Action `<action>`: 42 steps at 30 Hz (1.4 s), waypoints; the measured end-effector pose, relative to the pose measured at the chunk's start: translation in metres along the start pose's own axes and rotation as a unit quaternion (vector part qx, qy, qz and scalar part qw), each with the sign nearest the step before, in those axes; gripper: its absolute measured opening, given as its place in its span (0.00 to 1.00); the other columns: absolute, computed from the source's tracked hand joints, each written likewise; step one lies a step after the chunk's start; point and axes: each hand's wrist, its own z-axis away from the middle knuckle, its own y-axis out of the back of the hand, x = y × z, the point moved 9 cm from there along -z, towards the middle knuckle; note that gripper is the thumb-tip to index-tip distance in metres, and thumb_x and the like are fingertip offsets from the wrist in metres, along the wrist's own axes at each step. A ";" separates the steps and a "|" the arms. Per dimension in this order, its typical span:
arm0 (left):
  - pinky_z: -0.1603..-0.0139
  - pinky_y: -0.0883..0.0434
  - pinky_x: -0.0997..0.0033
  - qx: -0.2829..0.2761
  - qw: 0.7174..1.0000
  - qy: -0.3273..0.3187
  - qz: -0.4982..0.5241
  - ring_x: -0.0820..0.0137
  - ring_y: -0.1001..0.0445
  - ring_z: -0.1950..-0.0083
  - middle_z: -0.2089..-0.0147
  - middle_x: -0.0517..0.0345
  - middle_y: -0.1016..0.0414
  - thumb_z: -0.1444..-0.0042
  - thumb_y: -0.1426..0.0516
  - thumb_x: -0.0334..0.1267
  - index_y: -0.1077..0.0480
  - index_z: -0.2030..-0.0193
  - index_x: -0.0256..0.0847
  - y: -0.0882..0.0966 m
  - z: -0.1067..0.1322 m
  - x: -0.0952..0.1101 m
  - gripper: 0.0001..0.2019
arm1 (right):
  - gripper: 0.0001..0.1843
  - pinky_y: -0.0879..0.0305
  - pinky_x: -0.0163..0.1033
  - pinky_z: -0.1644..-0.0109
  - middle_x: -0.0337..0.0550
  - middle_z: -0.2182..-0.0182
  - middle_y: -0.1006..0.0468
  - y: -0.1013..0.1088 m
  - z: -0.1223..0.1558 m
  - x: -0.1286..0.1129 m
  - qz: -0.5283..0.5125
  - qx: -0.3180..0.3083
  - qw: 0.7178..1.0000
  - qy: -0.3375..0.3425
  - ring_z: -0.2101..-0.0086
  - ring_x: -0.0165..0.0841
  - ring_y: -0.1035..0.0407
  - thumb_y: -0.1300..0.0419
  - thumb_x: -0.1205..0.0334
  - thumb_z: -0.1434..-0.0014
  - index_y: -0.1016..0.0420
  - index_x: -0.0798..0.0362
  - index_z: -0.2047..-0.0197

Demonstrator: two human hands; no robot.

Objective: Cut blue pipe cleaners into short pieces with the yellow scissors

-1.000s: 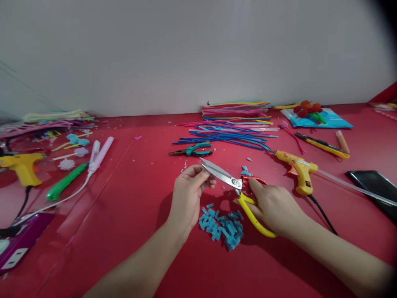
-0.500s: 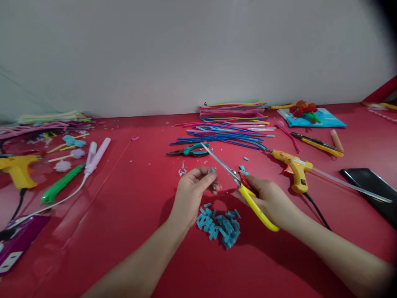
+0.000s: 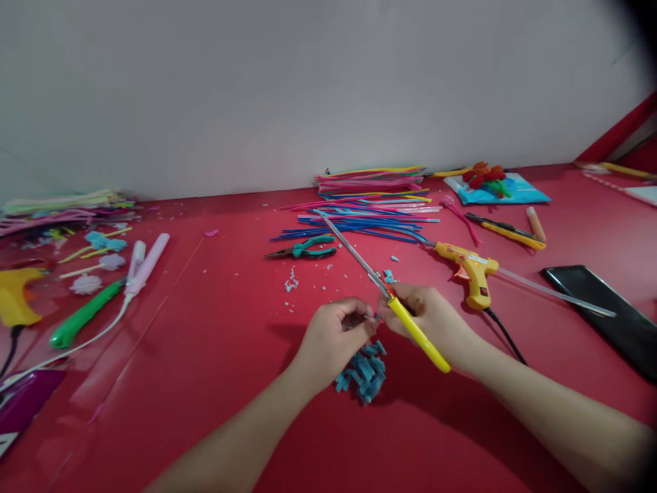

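My right hand [image 3: 428, 315] is closed around a pair of scissors with yellow handles [image 3: 418, 335], its long blades pointing up and to the left. My left hand [image 3: 339, 335] pinches a small blue piece [image 3: 377, 318] at its fingertips, which come close to the fingers of my right hand. Below both hands lies a heap of short cut blue pieces [image 3: 367, 375], partly covered by my left hand. A few more blue pieces [image 3: 389, 276] rest just beyond my right hand.
Teal-handled pliers [image 3: 302, 248] and bundles of coloured pipe cleaners [image 3: 369, 181] lie toward the wall. On the right are a yellow glue gun [image 3: 475, 270], a black phone [image 3: 606, 315] and a cutter knife [image 3: 506, 231]. Leftward lie a green-handled tool [image 3: 85, 318] and a pink styling iron [image 3: 146, 267].
My left hand has moved right and down, bringing its fingertips to my right hand. The scissors look more closed, and the whole view has shifted slightly.
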 end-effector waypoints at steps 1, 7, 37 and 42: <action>0.76 0.38 0.77 0.004 1.000 -0.005 -0.006 0.76 0.36 0.78 0.79 0.63 0.35 0.54 0.45 0.38 0.34 0.71 0.38 0.002 0.000 0.002 0.06 | 0.04 0.54 0.30 0.79 0.31 0.82 0.43 0.003 -0.001 0.000 0.006 0.009 1.000 0.005 0.81 0.21 0.50 0.48 0.64 0.55 0.40 0.55 0.76; 0.74 0.39 0.76 0.075 0.983 -0.067 -0.154 0.75 0.36 0.76 0.78 0.62 0.34 0.52 0.48 0.38 0.33 0.73 0.40 0.036 -0.008 0.017 0.06 | 0.08 0.54 0.31 0.81 0.32 0.84 0.42 0.051 -0.011 0.015 0.093 0.126 0.986 -0.048 0.83 0.24 0.49 0.48 0.56 0.54 0.38 0.53 0.75; 0.75 0.41 0.74 -0.004 0.972 -0.036 -0.231 0.72 0.35 0.75 0.76 0.58 0.32 0.59 0.47 0.31 0.34 0.78 0.40 0.039 -0.008 0.009 0.02 | 0.08 0.54 0.31 0.79 0.34 0.82 0.42 0.046 -0.013 0.015 0.213 0.116 0.970 0.000 0.80 0.24 0.49 0.48 0.58 0.55 0.41 0.53 0.77; 0.78 0.38 0.77 -0.112 0.983 0.098 0.104 0.76 0.33 0.79 0.77 0.59 0.32 0.52 0.47 0.36 0.37 0.70 0.37 0.009 -0.003 -0.004 0.05 | 0.08 0.53 0.29 0.80 0.31 0.83 0.42 0.008 -0.005 0.009 0.040 -0.015 0.999 -0.026 0.83 0.21 0.49 0.48 0.58 0.53 0.37 0.55 0.73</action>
